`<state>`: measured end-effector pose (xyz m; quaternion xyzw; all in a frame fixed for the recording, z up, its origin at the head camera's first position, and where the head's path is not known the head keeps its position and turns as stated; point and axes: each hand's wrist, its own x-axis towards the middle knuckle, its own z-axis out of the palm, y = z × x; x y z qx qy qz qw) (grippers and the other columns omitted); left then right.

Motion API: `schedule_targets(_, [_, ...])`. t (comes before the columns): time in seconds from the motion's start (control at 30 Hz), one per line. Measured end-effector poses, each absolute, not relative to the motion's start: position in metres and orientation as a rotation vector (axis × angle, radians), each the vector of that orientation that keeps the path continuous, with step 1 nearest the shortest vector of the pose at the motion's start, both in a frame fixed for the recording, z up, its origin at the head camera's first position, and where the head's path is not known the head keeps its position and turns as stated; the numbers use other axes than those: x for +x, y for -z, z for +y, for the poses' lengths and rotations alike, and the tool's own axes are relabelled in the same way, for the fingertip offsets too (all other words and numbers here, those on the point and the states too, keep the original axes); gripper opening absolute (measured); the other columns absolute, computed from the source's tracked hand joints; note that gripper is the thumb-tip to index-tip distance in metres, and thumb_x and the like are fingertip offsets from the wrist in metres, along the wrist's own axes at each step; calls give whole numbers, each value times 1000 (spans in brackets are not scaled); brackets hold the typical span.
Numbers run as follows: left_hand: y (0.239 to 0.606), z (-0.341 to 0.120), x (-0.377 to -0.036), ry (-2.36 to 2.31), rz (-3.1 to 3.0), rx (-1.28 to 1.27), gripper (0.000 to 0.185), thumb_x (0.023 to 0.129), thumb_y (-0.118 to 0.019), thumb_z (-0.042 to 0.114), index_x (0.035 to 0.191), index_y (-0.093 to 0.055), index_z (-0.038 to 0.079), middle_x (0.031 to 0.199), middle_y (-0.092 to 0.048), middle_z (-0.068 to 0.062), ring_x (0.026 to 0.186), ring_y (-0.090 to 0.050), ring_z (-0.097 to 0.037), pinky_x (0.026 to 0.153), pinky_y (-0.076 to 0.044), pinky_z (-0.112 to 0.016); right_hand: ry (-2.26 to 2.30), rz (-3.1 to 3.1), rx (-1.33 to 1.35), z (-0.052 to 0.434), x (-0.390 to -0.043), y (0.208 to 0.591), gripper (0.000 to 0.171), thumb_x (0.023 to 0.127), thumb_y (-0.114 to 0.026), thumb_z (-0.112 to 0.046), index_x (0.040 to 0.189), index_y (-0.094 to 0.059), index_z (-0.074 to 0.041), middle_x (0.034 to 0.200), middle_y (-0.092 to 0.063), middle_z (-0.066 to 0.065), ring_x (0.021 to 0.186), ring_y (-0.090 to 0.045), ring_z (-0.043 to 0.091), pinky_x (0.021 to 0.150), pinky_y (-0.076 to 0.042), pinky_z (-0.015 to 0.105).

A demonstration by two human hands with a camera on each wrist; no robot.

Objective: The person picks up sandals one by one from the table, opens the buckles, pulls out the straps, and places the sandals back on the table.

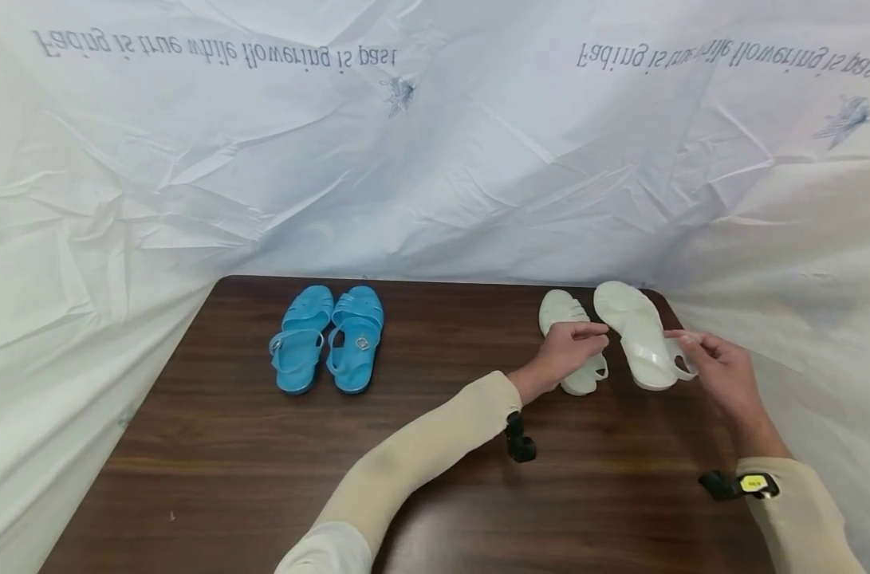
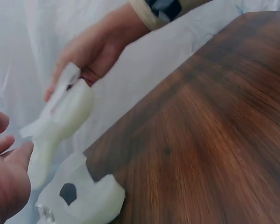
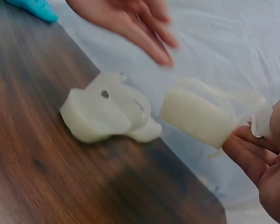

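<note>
Right hand [image 1: 722,375]: heel strap of white sandal [image 1: 643,335] pinched between fingers and thumb, sandal held lifted off table [image 1: 435,478]. Left hand [image 1: 564,355]: fingers extended, relaxed, nothing gripped, hovering over second white sandal [image 1: 571,351], which lies flat on table under left hand. Blue sandal pair [image 1: 327,339] placed well left of both hands, side by side.

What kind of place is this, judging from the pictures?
Probably a staged recording setup, not a home or shop: a dark wooden table walled in by crumpled white printed sheeting, with only blue sandals and white sandals laid out.
</note>
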<state>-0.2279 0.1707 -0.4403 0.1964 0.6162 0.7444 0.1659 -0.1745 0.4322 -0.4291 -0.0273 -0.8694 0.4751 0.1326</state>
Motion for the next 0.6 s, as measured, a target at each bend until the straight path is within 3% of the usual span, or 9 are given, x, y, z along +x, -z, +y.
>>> schedule_targets(0.2, [446, 127, -224, -2286, 1683, 482, 26, 97, -66, -1, 121, -70, -8, 120, -72, -20, 111, -70, -30, 86, -58, -25, -1513, -2466, -34, 447, -184, 446, 39, 106, -57, -24, 130, -65, 5, 114, -66, -24, 91, -63, -6, 65, -54, 16])
schedule_targets(0.37, [450, 80, -219, -2291, 1758, 465, 23, 97, -63, -6, 119, -69, -10, 126, -66, -28, 108, -72, -24, 88, -58, -29, -1760, -2314, 67, 455, -193, 465, 35, 106, -57, -15, 128, -63, 11, 111, -72, -18, 97, -63, -5, 70, -52, 11])
schedule_targets(0.6, [454, 34, -199, -2268, 1777, 430, 18, 98, -62, -4, 114, -70, -8, 124, -70, -21, 104, -73, -22, 90, -59, -35, -2030, -2136, 118, 458, -204, 487, 27, 105, -57, -8, 126, -66, 6, 110, -75, -12, 99, -66, -4, 74, -54, 12])
